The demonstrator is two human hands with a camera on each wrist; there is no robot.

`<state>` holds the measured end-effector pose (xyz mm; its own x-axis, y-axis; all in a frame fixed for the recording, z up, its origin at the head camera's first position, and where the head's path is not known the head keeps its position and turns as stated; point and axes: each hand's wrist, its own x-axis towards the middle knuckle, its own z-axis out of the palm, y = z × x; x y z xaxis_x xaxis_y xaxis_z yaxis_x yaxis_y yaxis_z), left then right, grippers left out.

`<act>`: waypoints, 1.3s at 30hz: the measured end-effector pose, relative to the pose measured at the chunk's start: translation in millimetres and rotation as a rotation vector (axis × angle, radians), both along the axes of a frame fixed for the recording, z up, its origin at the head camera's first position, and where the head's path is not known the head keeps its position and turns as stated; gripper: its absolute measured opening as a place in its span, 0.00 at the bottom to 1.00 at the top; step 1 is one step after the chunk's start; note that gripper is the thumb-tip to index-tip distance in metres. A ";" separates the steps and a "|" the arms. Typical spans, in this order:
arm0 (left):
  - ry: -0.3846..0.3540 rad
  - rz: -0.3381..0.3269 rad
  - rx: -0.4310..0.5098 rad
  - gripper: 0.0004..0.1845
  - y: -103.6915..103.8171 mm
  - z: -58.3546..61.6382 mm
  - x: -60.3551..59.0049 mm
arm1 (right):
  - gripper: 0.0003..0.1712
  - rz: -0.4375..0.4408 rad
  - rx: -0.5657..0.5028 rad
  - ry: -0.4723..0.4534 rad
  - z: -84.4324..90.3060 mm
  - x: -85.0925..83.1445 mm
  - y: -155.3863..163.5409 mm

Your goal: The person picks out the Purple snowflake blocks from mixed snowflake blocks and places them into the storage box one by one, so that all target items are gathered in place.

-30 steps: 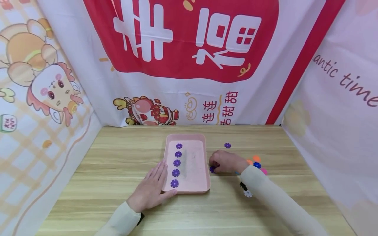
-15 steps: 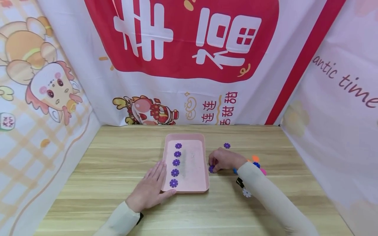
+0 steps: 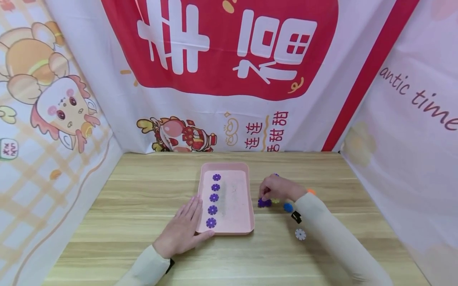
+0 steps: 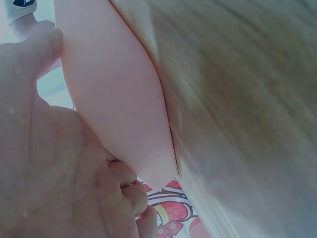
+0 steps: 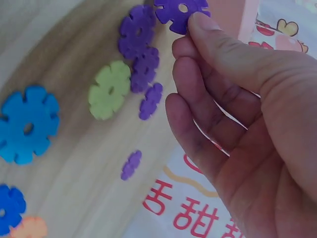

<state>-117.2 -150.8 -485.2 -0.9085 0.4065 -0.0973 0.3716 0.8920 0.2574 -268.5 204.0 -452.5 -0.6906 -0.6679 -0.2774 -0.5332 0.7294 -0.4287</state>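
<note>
**Purple flower discs going in a pink tray**

Standing by the wooden table (image 3: 143, 246) here. The left hand (image 3: 182, 232) lies flat with straight fingers against the near left corner of the pink tray (image 3: 243, 198), thumb along the front rim. The left wrist view shows the palm pressed right up against the tray wall, not curled around anything.

Inside the tray, five purple discs (image 3: 214, 197) sit in a neat line down the left side, spaced apart, none touching.

The right hand (image 3: 277, 187) is just to the right of the tray, lifted a bit off the table. In the right wrist view the thumb and fingertips pinch a purple flower disc (image 5: 181, 12) by its edge, so that hand is clamped on it.

Under it on the table lies a loose pile: more purple pieces (image 5: 141, 54) overlapping each other, a green disc (image 5: 110, 89) touching them, and a light blue disc (image 5: 26, 124) off to one side. A white disc (image 3: 300, 234) lies alone, nearer the person's sleeve.
</note>
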 end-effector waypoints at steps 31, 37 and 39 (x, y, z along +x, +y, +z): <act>0.030 -0.004 -0.003 0.56 -0.7 -0.4 -2.4 | 0.08 0.221 -0.033 0.176 22.4 33.5 -61.9; 0.035 -0.004 0.001 0.55 -1.0 -2.3 -1.7 | 0.08 0.223 -0.025 0.135 10.5 39.5 -74.2; 0.036 -0.003 0.005 0.55 -1.0 -2.7 -1.3 | 0.08 0.233 -0.023 0.135 7.2 41.1 -77.1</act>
<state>-118.5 -151.9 -487.9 -0.9100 0.4097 -0.0631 0.3833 0.8897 0.2481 -227.4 126.9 -445.2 -0.5474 -0.8181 -0.1762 -0.7389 0.5713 -0.3573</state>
